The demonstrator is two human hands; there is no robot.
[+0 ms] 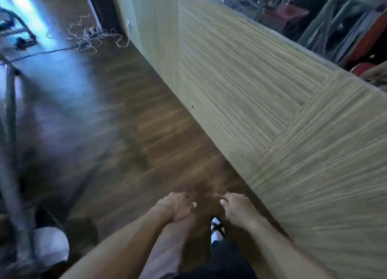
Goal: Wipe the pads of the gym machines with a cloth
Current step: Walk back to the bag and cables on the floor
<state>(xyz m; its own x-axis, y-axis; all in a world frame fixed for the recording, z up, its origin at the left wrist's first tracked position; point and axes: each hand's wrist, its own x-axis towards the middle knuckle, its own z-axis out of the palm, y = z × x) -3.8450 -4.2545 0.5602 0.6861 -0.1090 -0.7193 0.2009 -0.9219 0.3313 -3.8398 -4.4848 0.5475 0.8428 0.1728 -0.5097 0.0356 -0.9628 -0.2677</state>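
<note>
The view is blurred by motion. My left hand point(178, 205) is low in the middle, its fingers closed around a pale pinkish-tan cloth point(167, 247) that hangs down from the fist. My right hand point(234, 207) is just to its right, fingers curled in, with nothing visible in it. Both hands hover above a dark wooden floor point(146, 132). Gym machines with red pads point(289, 13) show only at the top right, beyond the top edge of a panelled wall, far from both hands.
A light wood-panelled wall point(261, 100) runs along the right. A grey metal post of a machine point(10, 174) stands at the left, with a white rounded object point(50, 245) by its foot. Loose cables point(90, 38) lie tangled on the floor farther ahead. My sandalled foot point(216, 230) is below my hands.
</note>
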